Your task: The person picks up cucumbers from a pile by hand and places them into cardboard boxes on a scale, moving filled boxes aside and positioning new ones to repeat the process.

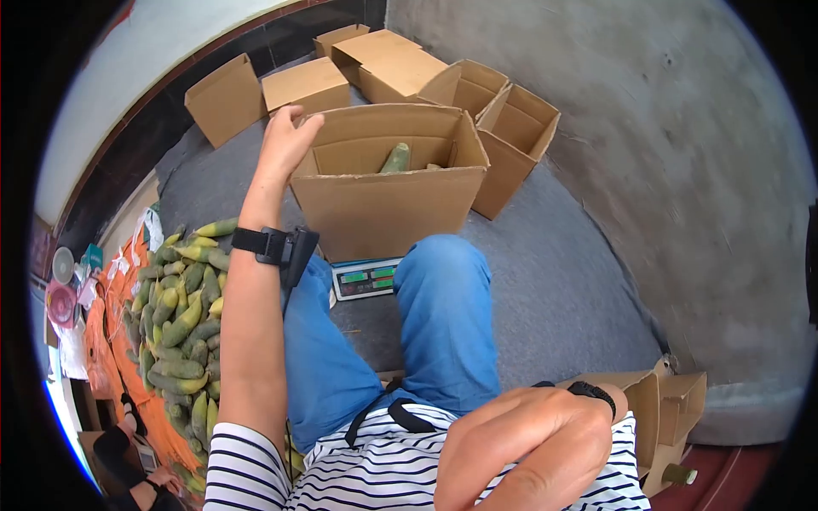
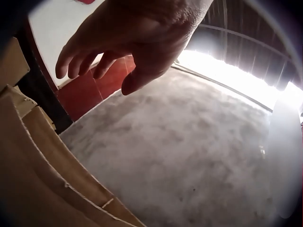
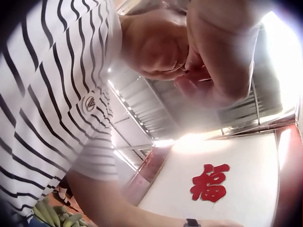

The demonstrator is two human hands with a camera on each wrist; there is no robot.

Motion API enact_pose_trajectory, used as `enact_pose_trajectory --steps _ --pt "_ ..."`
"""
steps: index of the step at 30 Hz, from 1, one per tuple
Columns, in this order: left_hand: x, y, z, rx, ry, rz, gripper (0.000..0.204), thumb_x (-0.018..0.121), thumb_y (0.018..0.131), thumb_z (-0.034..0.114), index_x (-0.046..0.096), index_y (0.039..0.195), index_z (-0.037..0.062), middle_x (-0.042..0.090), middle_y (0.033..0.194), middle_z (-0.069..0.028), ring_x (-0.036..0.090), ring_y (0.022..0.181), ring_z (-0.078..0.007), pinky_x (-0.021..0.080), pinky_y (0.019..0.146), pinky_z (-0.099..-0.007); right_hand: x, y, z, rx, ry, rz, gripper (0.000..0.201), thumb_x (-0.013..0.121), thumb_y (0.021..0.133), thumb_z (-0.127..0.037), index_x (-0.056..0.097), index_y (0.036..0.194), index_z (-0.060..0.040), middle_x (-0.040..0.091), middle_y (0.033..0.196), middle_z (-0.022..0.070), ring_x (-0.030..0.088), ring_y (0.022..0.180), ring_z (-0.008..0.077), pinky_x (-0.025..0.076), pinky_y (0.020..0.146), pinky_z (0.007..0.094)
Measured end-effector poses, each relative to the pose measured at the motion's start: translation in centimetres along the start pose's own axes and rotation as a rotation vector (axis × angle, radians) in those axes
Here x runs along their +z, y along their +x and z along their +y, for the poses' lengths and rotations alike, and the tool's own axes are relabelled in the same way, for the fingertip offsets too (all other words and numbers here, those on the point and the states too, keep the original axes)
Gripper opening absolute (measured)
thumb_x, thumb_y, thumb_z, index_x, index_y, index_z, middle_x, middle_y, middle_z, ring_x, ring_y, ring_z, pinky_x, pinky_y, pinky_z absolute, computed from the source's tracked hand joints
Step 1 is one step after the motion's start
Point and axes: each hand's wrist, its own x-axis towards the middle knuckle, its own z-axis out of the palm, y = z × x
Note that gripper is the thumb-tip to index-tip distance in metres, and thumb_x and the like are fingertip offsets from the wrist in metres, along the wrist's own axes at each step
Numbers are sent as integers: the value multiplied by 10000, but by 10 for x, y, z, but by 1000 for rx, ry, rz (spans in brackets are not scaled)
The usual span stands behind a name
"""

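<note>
A tall open cardboard box (image 1: 388,209) stands in front of the knees, with a green vegetable (image 1: 397,159) visible inside. Beneath its near side shows a scale (image 1: 365,279) with lit green displays. The left hand (image 1: 288,143) is raised at the box's back left corner; in the left wrist view the same hand (image 2: 128,45) has its fingers loosely bent and spread, gripping nothing, above cardboard edges (image 2: 71,182). Close to the chest and head camera is the right hand (image 1: 532,447). The right wrist view shows this hand (image 3: 220,59) with curled fingers below the face, nothing visible in it.
More cardboard boxes (image 1: 302,85) stand behind and to the right, against the grey wall (image 1: 682,170). A pile of green and yellow vegetables (image 1: 183,324) lies on orange cloth at the left. Another person's arm (image 1: 141,422) shows at lower left. Cardboard (image 1: 643,400) sits at lower right.
</note>
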Motion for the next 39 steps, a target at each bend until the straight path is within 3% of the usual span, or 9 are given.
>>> enact_pose_trajectory --steps 6,8,9,13,18,20,21,28,39 --pt "-1 14 -20 25 599 -130 533 636 816 363 589 1096 -89 624 1053 -298 607 1038 -389 484 873 -440 -11 -4 15 -134 45 154 234 702 838 -98 688 981 87 629 897 146 611 715 214 481 598 278" --pt "1 18 -21 -87 740 -203 519 625 823 374 604 1076 -79 632 1034 -287 611 1016 -394 488 860 -450 -24 -36 5 209 152 324 95 663 836 18 653 884 100 645 876 217 622 634 229 484 476 314" --pt "1 22 -28 -126 769 -264 512 622 825 379 613 1068 -72 635 1042 -276 612 1014 -393 488 857 -449 -55 3 -1 333 60 139 127 696 835 -91 696 913 10 616 869 109 607 762 226 492 673 317" --pt "4 29 -53 -208 750 -402 521 626 823 392 623 1052 -76 627 1049 -294 608 1019 -399 475 874 -453 -121 1 10 435 -538 585 284 623 904 -196 557 670 -48 538 684 14 486 620 97 384 544 238" --pt "1 47 -115 -142 665 -399 516 621 817 410 624 924 -95 604 975 -341 586 989 -456 460 836 -477 -250 -17 59 867 -980 451 528 444 971 -485 590 731 -37 545 649 3 483 594 83 392 542 258" --pt "2 50 -131 -223 518 -466 411 606 828 342 613 815 -68 618 664 -210 628 564 -302 475 505 -407 -287 -26 103 926 -1356 439 593 483 902 -562 664 864 1 681 845 179 659 844 312 502 741 426" --pt "1 58 -161 -190 433 -482 377 591 837 318 606 793 -56 578 582 -134 560 438 -210 413 388 -366 -299 -25 117 1049 -1504 358 582 548 867 -560 651 864 13 670 818 155 649 786 287 499 712 392" --pt "-3 56 -154 -336 319 -532 265 549 868 247 627 861 -6 586 608 -55 524 430 -138 381 363 -289 -342 -17 194 1597 -1515 116 539 586 814 -497 672 1111 -56 666 1123 120 621 1070 279 495 881 388" --pt "9 37 -116 -188 173 -578 216 530 884 159 624 880 -35 589 644 -29 522 496 -103 386 420 -277 -324 -68 141 1421 -1596 107 424 508 885 -416 702 988 -54 684 1003 166 639 980 341 506 825 443"
